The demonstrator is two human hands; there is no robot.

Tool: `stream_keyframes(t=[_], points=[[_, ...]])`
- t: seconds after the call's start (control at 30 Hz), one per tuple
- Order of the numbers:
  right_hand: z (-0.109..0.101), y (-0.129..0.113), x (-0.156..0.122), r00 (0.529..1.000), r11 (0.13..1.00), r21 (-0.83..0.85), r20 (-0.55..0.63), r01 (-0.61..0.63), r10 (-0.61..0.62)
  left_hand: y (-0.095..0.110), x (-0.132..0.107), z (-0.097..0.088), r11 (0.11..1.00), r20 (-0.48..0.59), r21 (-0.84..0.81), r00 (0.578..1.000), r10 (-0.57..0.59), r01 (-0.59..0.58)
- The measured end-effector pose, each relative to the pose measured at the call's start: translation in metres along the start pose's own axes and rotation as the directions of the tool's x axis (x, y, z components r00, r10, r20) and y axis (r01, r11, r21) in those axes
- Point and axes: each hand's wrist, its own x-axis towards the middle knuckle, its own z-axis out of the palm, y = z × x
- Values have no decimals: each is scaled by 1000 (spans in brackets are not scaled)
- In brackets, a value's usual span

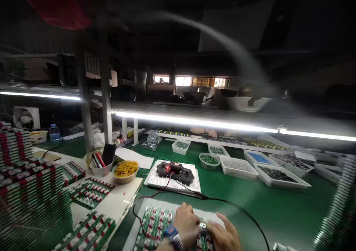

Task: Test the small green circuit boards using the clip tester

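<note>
Bottom centre: left hand [185,223] and right hand [224,235], fingers bent, pinch unclear, flank a circuit board [204,241], probably light, stiff; best edge-held.

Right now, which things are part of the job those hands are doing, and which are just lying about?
Probably the job: circuit board between left hand and right hand, neighbouring circuit panel, wired black module.

Probably just lying about: yellow rubber bands, water bottle.
</note>
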Motion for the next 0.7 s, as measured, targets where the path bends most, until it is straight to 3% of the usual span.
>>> stream_keyframes(t=[0.13,0.23,0.33,0.7], points=[[-4,-3,9,972,983,98,194,-152,131,5,4,-3,1000,7,12,1000,4,-4],[-8,-1,15,906,939,175,362,-298,220,6,3,-2,1000,-4,6,1000,24,-24],[-13,3,21,859,893,247,452,-377,238,3,4,0,999,-27,-17,999,43,-44],[-6,5,34,800,802,295,498,-519,334,-12,22,1,994,-56,-98,998,32,-38]])
